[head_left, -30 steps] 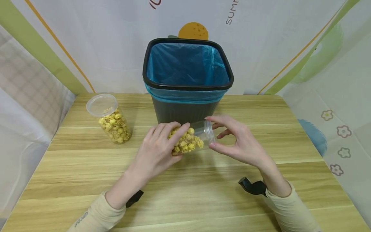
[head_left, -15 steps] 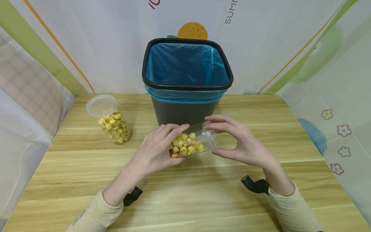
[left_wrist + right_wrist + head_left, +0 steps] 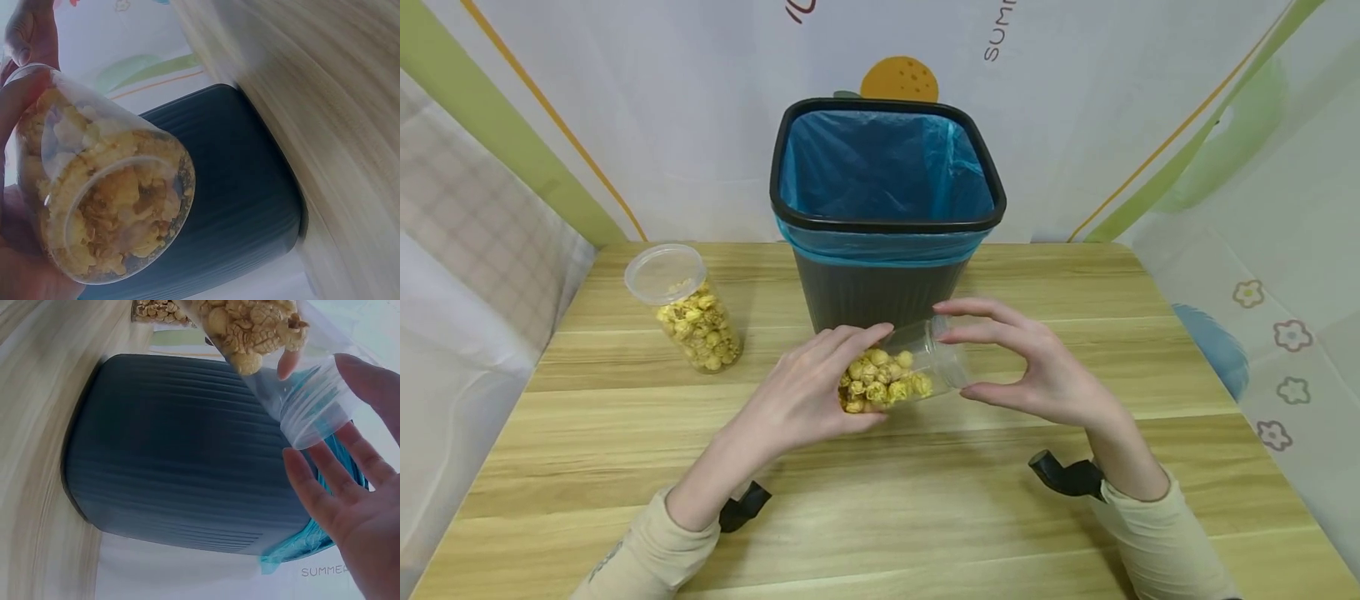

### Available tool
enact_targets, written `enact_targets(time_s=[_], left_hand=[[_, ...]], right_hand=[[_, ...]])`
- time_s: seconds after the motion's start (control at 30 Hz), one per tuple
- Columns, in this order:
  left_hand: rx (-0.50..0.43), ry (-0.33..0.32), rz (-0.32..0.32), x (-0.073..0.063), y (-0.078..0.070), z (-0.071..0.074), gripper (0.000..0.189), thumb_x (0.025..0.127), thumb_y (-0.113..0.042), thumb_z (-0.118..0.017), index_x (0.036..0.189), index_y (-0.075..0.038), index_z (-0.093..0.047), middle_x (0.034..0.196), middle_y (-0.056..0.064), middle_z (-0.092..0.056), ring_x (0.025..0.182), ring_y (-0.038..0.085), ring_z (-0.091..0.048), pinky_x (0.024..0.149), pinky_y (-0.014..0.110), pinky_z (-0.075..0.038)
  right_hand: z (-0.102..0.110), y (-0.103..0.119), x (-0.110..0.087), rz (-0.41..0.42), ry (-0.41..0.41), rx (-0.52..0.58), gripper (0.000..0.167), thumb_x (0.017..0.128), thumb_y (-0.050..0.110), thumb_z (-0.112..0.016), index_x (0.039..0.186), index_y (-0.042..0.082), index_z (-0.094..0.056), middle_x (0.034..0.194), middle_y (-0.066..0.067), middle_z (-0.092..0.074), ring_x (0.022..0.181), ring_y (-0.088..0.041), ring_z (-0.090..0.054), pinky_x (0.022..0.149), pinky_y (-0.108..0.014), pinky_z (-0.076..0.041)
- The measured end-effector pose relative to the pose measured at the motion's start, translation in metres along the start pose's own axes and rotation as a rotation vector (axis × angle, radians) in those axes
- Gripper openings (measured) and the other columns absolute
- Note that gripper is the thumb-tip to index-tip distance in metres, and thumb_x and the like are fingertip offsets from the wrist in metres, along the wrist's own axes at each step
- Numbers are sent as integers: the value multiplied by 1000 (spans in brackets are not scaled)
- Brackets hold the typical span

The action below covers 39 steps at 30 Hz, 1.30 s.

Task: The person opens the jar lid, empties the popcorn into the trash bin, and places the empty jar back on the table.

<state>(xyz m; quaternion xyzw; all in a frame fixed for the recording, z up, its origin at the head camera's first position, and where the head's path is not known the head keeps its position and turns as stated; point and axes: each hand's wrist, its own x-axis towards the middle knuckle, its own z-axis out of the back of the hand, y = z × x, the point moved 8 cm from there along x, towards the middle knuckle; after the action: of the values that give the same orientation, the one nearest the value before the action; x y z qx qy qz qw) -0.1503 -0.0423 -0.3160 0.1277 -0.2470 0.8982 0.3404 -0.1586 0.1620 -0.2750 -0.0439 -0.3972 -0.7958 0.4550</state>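
A clear plastic jar (image 3: 921, 340) of yellow popcorn (image 3: 880, 379) lies tilted nearly on its side above the table, base to the left. My left hand (image 3: 805, 387) grips its base half, with the thumb below and fingers over the top. At the other end my right hand (image 3: 1041, 371) holds the clear ridged lid (image 3: 315, 403) between thumb and fingertips. Popcorn sits toward the base, as the left wrist view shows through the round jar bottom (image 3: 122, 215). A second jar of popcorn (image 3: 700, 325), with a clear lid on, stands at the left of the table.
A dark bin (image 3: 880, 292) with a black rim and blue liner (image 3: 880, 167) stands at the table's back, just behind the held jar. The wood-grain table (image 3: 880, 517) runs to a printed curtain (image 3: 700, 100) behind.
The held jar has tilted, its lid end shifting slightly right and down. My right hand has turned and moved a little right around the lid. The second jar and the bin stay put.
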Motion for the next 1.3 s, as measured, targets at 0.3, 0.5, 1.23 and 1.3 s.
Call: enact_targets(time_s=[0.3,0.5,1.23,1.3], left_hand=[[-3,-8,14,0,3,-1,100,70,-45,-92,155,-21,-44,132,4,-65,116,23,-66,84,43,-61],[4,-26,10,0,3,1,100,71,-44,-93,155,-21,-44,132,4,-65,115,23,-66,81,43,-61],[17,-51,-13,1,2,5,97,72,-43,-91,154,-21,-45,132,4,-65,117,22,-64,87,42,-60],[21,-55,-16,1,2,5,97,72,-43,-91,154,-20,-45,132,4,-65,117,22,-64,87,42,-60]], right_hand=[[10,-12,-8,-42,-46,56,70,72,-8,-87,137,5,-63,153,-11,-53,143,-16,-50,112,-24,-47],[15,-28,-13,-127,-40,107,75,74,-12,-84,142,1,-57,156,-14,-49,138,-12,-53,103,-24,-53],[24,-98,-36,-296,-26,46,75,83,-3,-81,151,13,-52,153,-11,-52,131,1,-53,96,-23,-58],[23,-105,-39,-324,-16,13,74,84,1,-81,150,14,-52,153,-9,-53,130,2,-53,95,-23,-58]])
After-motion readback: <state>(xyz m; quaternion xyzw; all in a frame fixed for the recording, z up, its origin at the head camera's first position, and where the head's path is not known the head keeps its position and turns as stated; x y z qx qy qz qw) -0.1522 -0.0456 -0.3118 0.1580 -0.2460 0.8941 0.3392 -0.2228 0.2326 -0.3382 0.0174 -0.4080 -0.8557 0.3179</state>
